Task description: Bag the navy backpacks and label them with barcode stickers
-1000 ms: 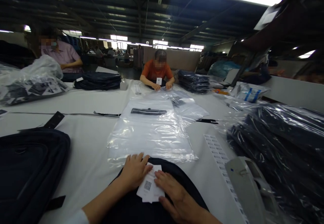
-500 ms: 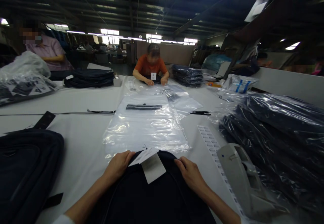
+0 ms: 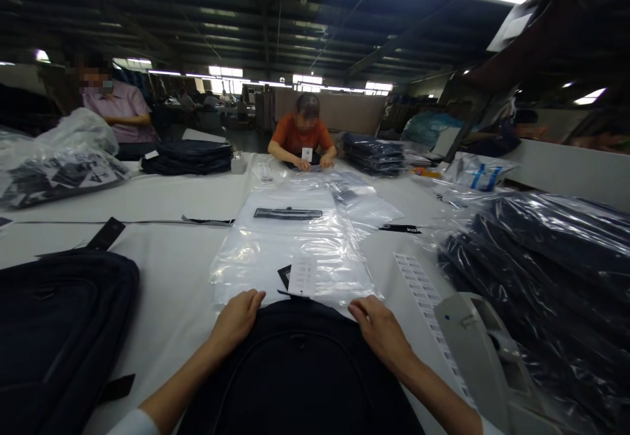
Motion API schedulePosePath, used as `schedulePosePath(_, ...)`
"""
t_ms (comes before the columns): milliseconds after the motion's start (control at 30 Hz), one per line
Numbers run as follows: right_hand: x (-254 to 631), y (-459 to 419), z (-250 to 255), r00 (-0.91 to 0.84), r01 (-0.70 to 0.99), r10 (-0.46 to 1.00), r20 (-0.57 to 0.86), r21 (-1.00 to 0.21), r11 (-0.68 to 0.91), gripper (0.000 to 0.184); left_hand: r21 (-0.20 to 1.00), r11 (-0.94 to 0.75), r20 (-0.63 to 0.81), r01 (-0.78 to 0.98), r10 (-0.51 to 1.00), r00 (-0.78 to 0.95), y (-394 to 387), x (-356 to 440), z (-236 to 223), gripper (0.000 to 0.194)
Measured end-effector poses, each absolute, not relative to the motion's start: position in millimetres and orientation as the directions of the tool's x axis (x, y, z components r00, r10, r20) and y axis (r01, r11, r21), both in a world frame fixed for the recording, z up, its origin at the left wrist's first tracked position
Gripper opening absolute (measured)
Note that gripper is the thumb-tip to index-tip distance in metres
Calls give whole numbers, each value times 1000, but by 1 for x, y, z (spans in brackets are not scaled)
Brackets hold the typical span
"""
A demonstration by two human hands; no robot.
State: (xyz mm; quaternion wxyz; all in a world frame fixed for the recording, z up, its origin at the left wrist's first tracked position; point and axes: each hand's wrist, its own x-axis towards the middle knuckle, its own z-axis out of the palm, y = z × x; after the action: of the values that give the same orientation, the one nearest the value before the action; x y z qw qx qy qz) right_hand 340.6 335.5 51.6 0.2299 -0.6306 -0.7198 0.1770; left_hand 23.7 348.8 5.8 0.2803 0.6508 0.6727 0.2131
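A dark navy backpack point(image 3: 300, 369) lies flat on the white table in front of me. My left hand point(image 3: 237, 320) grips its top left edge, fingers curled over the rim. My right hand point(image 3: 380, 329) grips the top right edge the same way. A white paper hang tag point(image 3: 302, 276) with a small black tag beside it now lies past the top of the backpack, on a stack of clear plastic bags point(image 3: 295, 251).
Another dark backpack point(image 3: 54, 330) lies at the left. Bagged dark backpacks point(image 3: 551, 258) pile up on the right, beside a grey tape dispenser point(image 3: 482, 350) and a strip of labels point(image 3: 418, 284). A person in orange point(image 3: 302, 136) works at the far end; another in pink point(image 3: 115, 110) sits far left.
My hands left the white tag on the backpack and moved apart to its top corners. The tag flipped forward off the backpack onto the plastic bags.
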Motion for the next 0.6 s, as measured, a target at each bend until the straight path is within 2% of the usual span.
schedulePosePath(67,329,336,54,-146,794,968,204,-560,238,36,615,82,-78,784,996,-43,347,23,3,48)
schedulePosePath(133,319,341,50,-191,761,965,181,-594,261,42,586,117,-99,802,992,-72,347,24,-3,54)
schedulePosePath(233,311,365,40,-122,744,990,-70,-666,45,52,557,171,-155,812,983,-100,353,25,-15,61)
schedulePosePath(333,303,400,34,-49,725,955,-293,-668,-168,63,541,206,-175,816,976,-130,357,26,-21,61)
schedulePosePath(400,294,421,31,-82,730,938,-336,-661,-173,59,533,219,-183,817,973,-142,358,26,-19,59)
schedulePosePath(467,281,435,26,-96,735,935,-343,-658,-165,44,534,221,-184,816,973,-143,359,28,-13,53)
schedulePosePath(533,267,442,21,-100,736,944,-315,-662,-143,32,556,206,-174,806,976,-129,362,30,-4,46)
schedulePosePath(600,255,444,16,-104,732,957,-271,-672,-111,31,606,184,-177,774,980,-95,370,34,4,41)
